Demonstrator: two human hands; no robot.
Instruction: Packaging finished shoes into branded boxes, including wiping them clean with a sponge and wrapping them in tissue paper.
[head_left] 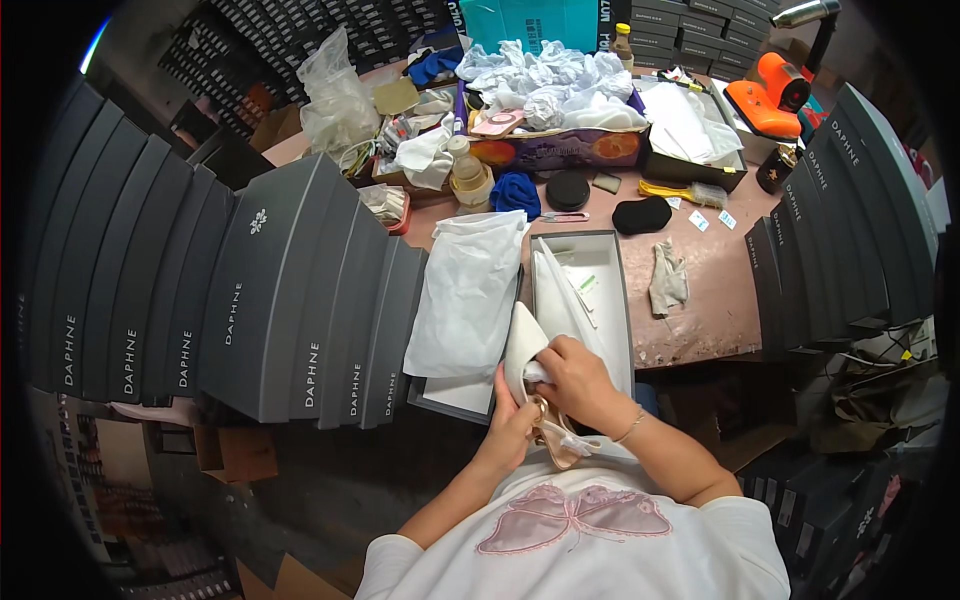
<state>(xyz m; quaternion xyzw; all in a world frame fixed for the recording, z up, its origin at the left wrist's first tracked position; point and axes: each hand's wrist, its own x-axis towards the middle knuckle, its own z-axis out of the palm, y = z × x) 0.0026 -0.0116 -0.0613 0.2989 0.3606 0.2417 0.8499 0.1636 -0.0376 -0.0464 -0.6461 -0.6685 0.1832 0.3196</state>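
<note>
A shoe packing workroom. Stacked dark shoe boxes (250, 290) flank a cluttered worktable (700, 300). Crumpled tissue paper (560, 80) lies heaped behind.

Worn pinkish-brown table (712, 290) across the upper middle of the frame, scuffed toward its lower right edge. Directly on it: open grey shoe box (612, 300) at centre; white dust bag (468, 295) just left of that, over a box lid; crumpled grey cloth (667, 280) just right. Further up: black oval pad (641, 215), round black disc (568, 190), blue cloth (516, 192), yellow-handled brush (686, 192). Heap of white tissue paper (560, 85) at the top centre. Orange machine (768, 92) at the upper right. Rows of dark grey shoe boxes (260, 300) along the left and right sides.
</note>
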